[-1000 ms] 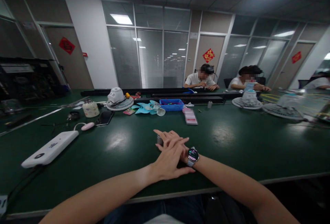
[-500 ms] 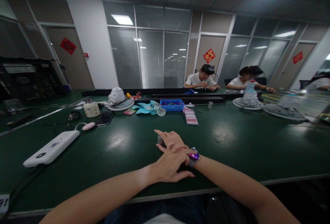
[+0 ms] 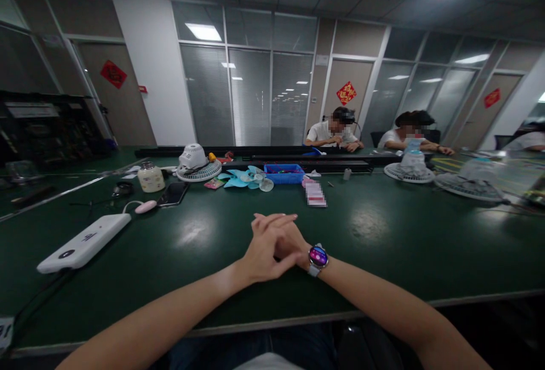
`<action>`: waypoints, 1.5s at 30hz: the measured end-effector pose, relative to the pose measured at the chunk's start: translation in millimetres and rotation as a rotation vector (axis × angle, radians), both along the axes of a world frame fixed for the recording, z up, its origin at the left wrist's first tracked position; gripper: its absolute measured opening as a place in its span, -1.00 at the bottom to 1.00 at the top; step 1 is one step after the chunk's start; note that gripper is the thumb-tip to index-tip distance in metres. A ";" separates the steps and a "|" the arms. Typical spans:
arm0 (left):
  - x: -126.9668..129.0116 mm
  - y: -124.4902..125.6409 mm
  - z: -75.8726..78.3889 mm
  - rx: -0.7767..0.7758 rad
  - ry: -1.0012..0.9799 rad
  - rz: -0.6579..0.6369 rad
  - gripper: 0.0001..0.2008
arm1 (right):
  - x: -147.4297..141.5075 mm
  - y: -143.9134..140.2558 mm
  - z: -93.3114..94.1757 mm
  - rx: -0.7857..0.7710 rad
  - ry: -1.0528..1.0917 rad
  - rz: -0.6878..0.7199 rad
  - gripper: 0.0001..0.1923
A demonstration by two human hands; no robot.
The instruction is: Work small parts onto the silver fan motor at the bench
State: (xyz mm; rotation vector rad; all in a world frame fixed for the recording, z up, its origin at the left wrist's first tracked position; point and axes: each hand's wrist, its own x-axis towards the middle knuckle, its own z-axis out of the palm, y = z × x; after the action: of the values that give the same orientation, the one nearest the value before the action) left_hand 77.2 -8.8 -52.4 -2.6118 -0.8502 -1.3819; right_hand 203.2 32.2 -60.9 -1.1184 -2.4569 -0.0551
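Observation:
My left hand (image 3: 263, 249) lies across my right hand (image 3: 293, 238), above the dark green tabletop near the middle. Its fingers stretch over the knuckles, and its thumb points toward the right wrist. Most of my right hand's fingers are hidden underneath, so what they may hold cannot be seen. A round smartwatch (image 3: 318, 256) with a lit purple and blue face sits on my right wrist on a light strap.
Behind my hands are a blue bin (image 3: 284, 175), light blue fan blades (image 3: 244, 179), a white fan part (image 3: 192, 160) and a pink-and-white packet (image 3: 315, 194). At left lie a white power strip (image 3: 87, 242), a phone (image 3: 172, 194) and a cream jar (image 3: 151, 178). People sit across the table.
My left hand has slid forward and left from beside the watch onto the right hand's fingers. The watch face is uncovered now. A small metal cylinder at my right fingertips is hidden now.

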 end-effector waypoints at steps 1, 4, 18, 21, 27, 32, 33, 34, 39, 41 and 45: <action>-6.2 5.3 2.7 0.007 -0.076 0.089 -0.75 | 0.5 -0.7 0.7 0.007 -0.012 0.010 -0.57; -22.8 23.5 6.5 -0.038 -0.239 0.291 -0.82 | 2.2 -2.9 3.4 0.046 -0.024 0.007 -0.45; -23.3 39.7 -4.0 -0.313 -0.309 0.297 -0.77 | 4.7 -5.6 8.7 -0.028 0.117 -0.082 -0.14; -26.4 42.8 -3.1 -0.356 -0.346 0.283 -0.74 | 4.3 -2.7 5.6 -0.001 0.117 -0.058 -0.17; -30.3 44.6 2.1 -0.368 -0.398 0.232 -0.80 | 4.5 0.8 0.9 0.025 0.157 0.003 -0.19; -40.6 53.5 17.0 -0.321 -0.639 0.279 -0.62 | 5.5 -1.3 1.9 -0.068 0.294 -0.019 -0.11; -43.5 56.7 17.5 -0.320 -0.653 0.293 -0.60 | 8.0 -0.1 3.2 -0.082 0.314 -0.024 -0.11; -46.2 60.1 16.1 -0.336 -0.637 0.302 -0.60 | 12.1 2.2 5.2 -0.083 0.334 -0.034 -0.12; -52.7 74.3 -10.5 -0.591 -0.345 0.227 -0.62 | 64.6 33.8 22.4 0.054 0.432 -0.329 -0.21; -52.2 76.0 -19.6 -0.653 -0.252 0.178 -0.61 | 96.5 50.2 29.6 0.106 0.414 -0.556 -0.25; -51.5 75.0 -22.9 -0.678 -0.183 0.126 -0.61 | 156.8 74.6 33.0 0.112 0.306 -0.894 -0.29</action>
State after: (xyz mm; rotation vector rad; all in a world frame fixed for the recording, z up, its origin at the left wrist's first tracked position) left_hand 25.7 66.1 -75.3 -2.8167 -1.7416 -1.5149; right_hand 360.0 106.8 -27.8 -1.9081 -1.5154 -0.2605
